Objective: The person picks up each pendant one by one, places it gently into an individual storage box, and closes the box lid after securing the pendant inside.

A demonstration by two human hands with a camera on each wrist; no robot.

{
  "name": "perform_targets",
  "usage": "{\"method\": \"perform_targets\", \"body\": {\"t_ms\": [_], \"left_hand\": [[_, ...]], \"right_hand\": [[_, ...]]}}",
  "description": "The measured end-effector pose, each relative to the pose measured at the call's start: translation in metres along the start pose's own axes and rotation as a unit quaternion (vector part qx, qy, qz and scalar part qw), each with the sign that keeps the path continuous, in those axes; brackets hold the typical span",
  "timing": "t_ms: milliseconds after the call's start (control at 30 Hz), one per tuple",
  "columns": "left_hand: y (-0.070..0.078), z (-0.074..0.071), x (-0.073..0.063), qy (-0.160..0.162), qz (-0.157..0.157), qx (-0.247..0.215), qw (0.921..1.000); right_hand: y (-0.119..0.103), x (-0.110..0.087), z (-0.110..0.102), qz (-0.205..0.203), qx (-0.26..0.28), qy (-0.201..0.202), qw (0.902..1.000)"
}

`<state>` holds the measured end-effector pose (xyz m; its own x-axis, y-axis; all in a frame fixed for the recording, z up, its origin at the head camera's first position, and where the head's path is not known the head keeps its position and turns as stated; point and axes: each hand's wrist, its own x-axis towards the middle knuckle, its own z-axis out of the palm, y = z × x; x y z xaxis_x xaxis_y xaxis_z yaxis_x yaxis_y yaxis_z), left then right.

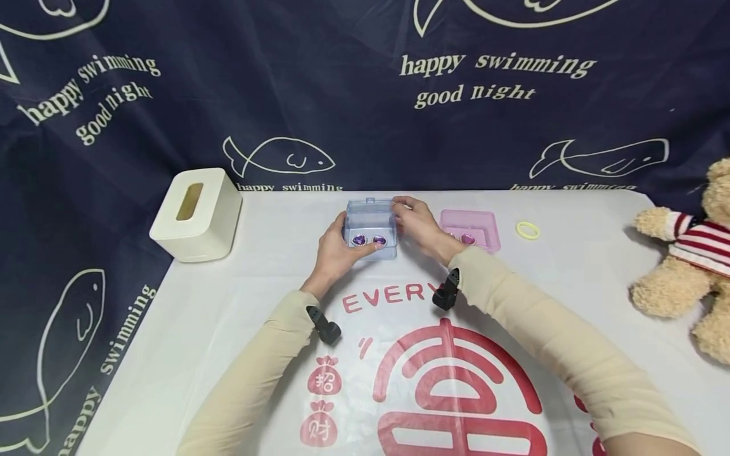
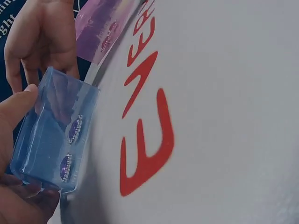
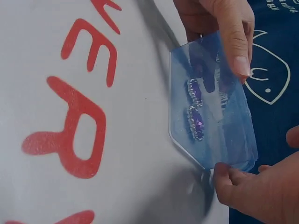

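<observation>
A see-through blue plastic box [image 1: 371,253] is between both hands at the back of the table, its lid side with a small tab at the top. Two purple gems with beaded rims [image 3: 196,122] show at its front. My left hand [image 1: 335,253] grips the box's left side, thumb across the front and fingers around the outer side. At the other side, my right hand [image 1: 419,225] has curled fingers on the box's upper right edge; some fingertips are hidden behind the blue plastic in the left wrist view. Just right of that hand lies a pink plastic box [image 1: 485,231] with similar gems.
A yellow ring [image 1: 527,230] lies right of the pink box. A cream tissue box [image 1: 208,221] stands at the back left, and a teddy bear [image 1: 673,285] in a striped top sits at the right edge. A dark blue curtain [image 1: 365,95] hangs behind the white table [image 1: 239,329].
</observation>
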<state>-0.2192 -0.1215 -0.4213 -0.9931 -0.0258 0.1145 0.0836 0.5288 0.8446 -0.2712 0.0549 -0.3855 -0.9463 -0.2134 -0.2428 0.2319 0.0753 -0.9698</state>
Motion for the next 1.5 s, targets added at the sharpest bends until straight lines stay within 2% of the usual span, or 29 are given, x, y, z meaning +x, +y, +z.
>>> {"method": "perform_targets", "body": {"t_ms": [200,400,667,900,1033,1200,1333,1500], "left_hand": [[-0.001,0.001,0.000,0.001,0.011,0.000,0.9999],[-0.001,0.001,-0.001,0.000,-0.005,0.010,0.9999],[-0.001,0.003,-0.001,-0.004,-0.008,0.021,0.9997],[-0.001,0.003,-0.002,-0.002,-0.008,0.024,0.9997],[-0.002,0.004,-0.002,-0.002,-0.009,0.013,0.9999],[-0.002,0.005,-0.003,0.002,-0.012,-0.025,0.9996],[-0.005,0.003,-0.004,-0.009,0.000,-0.038,0.9992],[-0.007,-0.001,-0.006,-0.035,0.011,-0.060,0.9975]], "right_hand": [[-0.002,0.002,0.001,0.000,0.009,0.009,0.9999],[-0.004,0.001,0.002,-0.013,0.022,0.018,0.9995],[-0.008,0.000,0.002,-0.064,-0.009,0.037,0.9972],[-0.012,-0.002,0.002,-0.059,-0.023,0.031,0.9976],[-0.011,-0.003,-0.005,-0.049,-0.035,0.002,0.9982],[-0.009,-0.005,-0.016,-0.051,-0.069,-0.067,0.9941],[-0.006,-0.007,-0.024,-0.065,-0.118,-0.117,0.9839],[0.000,-0.007,-0.029,-0.096,-0.175,-0.151,0.9681]]}}
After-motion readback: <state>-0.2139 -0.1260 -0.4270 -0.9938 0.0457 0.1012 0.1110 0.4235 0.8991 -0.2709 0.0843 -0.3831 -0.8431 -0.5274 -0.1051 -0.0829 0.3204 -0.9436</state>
